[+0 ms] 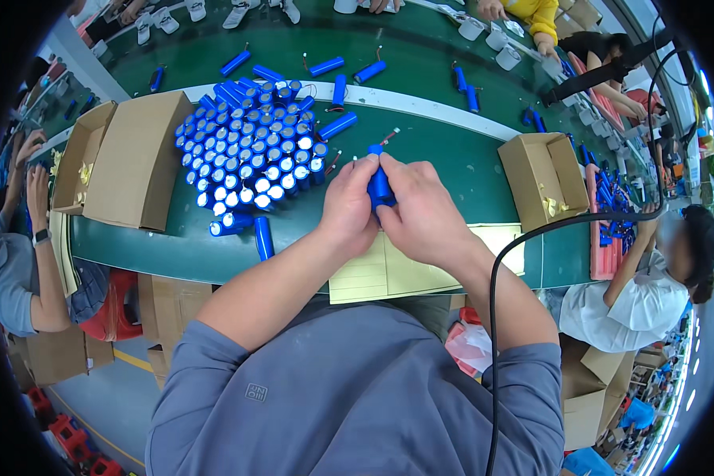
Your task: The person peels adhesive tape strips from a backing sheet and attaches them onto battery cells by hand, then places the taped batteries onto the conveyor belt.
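Note:
A blue cylindrical battery pack (379,187) is held upright between my two hands, above the green bench. My left hand (349,198) wraps its left side, the thumb near its top. My right hand (420,202) closes on it from the right, thumb and fingers pressed to its side. A short wire with a small white connector (390,136) sticks out from its upper end. Just left of my hands stands a dense cluster of similar blue battery packs (250,147), many showing pale round ends. Beneath my hands lie yellow ruled paper sheets (420,270).
Cardboard boxes stand at left (131,159) and right (531,182). Loose packs lie along a white strip (420,109) and beyond. A pink tray (603,230) of packs is at far right, beside a person in white (623,301). A black cable (496,341) crosses my right arm.

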Tool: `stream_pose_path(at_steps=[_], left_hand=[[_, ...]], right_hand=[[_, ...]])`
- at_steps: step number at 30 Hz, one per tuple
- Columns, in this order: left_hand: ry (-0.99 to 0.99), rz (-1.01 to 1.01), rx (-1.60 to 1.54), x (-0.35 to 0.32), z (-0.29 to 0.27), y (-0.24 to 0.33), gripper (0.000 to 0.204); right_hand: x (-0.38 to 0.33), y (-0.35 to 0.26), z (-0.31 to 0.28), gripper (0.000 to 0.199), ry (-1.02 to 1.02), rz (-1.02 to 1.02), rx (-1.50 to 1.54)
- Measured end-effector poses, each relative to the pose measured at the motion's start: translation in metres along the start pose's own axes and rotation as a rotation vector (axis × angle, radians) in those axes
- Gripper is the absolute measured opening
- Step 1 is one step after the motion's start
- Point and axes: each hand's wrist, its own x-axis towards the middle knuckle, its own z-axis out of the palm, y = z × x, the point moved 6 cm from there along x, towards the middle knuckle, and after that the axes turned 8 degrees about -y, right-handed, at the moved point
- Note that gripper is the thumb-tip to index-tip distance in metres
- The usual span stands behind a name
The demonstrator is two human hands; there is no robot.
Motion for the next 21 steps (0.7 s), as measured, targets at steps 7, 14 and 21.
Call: stream_pose_path(at_steps=[7, 14, 21], left_hand=[[0.065, -0.169, 0.033, 0.001, -0.008, 0.001, 0.021], [0.043, -0.155, 0.047, 0.004, -0.009, 0.008, 0.018], [0.024, -0.251, 0.129, 0.002, -0.006, -0.003, 0.018]], right_hand=[[0.047, 0.028, -0.038, 0.029, -0.137, -0.122, 0.447], [0.150, 0.005, -0.036, 0.017, -0.012, -0.172, 0.554], [0.238, 0.039, -0.012, 0.025, 0.033, -0.040, -0.501]])
